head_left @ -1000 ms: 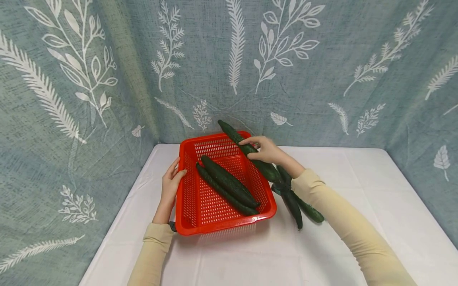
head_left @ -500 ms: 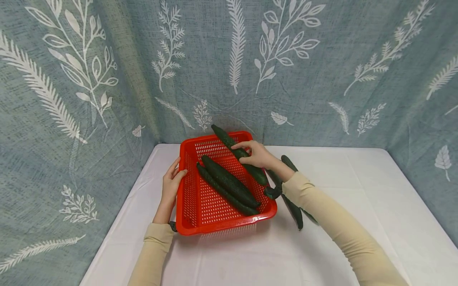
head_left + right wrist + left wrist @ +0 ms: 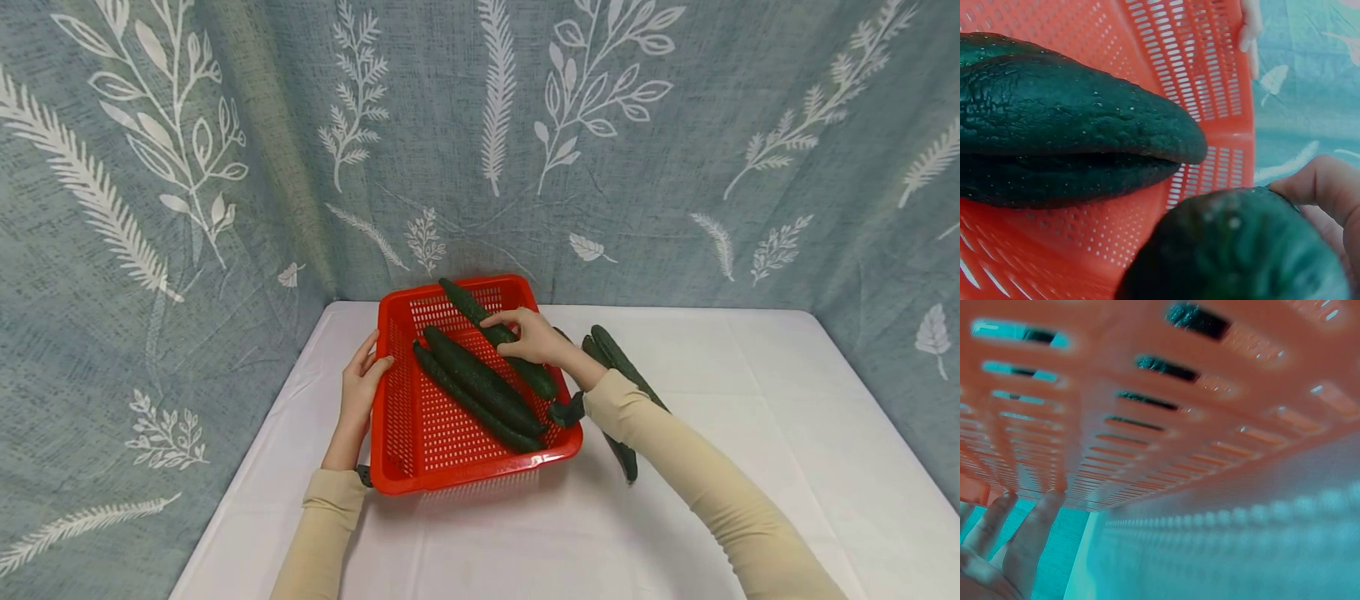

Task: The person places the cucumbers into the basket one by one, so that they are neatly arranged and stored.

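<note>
A red plastic basket (image 3: 474,478) stands tilted over the white table in the head view. My left hand (image 3: 358,392) grips its left rim, thumb over the edge and fingers along the outer wall. In the left wrist view, fingers (image 3: 1030,534) touch that slotted wall. My right hand (image 3: 534,337) holds a long dark green cucumber (image 3: 462,302) by its middle, above the basket's right half. This cucumber's near end (image 3: 1241,250) fills the bottom of the right wrist view. On the basket floor, a thick cucumber (image 3: 480,379) and a thinner one (image 3: 468,406) lie side by side.
To the right of the basket, several more cucumbers (image 3: 617,357) lie on the white tablecloth (image 3: 750,417), partly hidden by the right forearm. A blue-green curtain (image 3: 637,192) with white leaf prints hangs close behind the basket and along both sides.
My right hand has carried the cucumber left and lower, from over the right rim to inside the basket's outline. The left hand and the basket have stayed put.
</note>
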Available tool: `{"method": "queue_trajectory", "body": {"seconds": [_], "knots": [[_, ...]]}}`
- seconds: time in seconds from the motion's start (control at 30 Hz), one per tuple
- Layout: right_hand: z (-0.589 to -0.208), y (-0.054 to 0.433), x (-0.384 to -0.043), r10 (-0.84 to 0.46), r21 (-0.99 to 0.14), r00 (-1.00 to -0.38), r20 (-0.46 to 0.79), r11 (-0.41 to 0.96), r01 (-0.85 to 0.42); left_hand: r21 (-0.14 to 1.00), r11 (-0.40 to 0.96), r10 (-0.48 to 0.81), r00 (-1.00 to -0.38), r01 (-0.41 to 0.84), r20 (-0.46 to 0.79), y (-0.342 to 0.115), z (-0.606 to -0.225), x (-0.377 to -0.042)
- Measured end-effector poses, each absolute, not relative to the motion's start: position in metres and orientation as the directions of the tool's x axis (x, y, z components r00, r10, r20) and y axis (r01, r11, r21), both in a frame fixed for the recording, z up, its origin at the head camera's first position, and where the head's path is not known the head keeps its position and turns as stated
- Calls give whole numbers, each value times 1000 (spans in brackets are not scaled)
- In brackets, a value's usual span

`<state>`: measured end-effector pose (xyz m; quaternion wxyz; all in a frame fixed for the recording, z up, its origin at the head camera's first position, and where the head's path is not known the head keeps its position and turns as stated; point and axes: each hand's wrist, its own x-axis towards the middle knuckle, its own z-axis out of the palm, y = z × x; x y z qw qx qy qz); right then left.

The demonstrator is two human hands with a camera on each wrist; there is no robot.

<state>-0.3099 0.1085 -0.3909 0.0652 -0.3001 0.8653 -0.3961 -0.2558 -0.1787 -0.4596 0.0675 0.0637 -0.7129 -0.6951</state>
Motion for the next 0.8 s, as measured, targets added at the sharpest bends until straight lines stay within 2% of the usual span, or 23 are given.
{"method": "queue_trajectory", "body": {"seconds": [0.53,0.8], "knots": [[-401,104,-314,-628,-697,-771,103,508,-506,1000,17,-195,-981,-3,0,-178,-460,-257],[-409,102,-318,-651,-716,-757,57,502,-485,1000,-17,-172,-985,-26,-28,-177,-448,-251]]}}
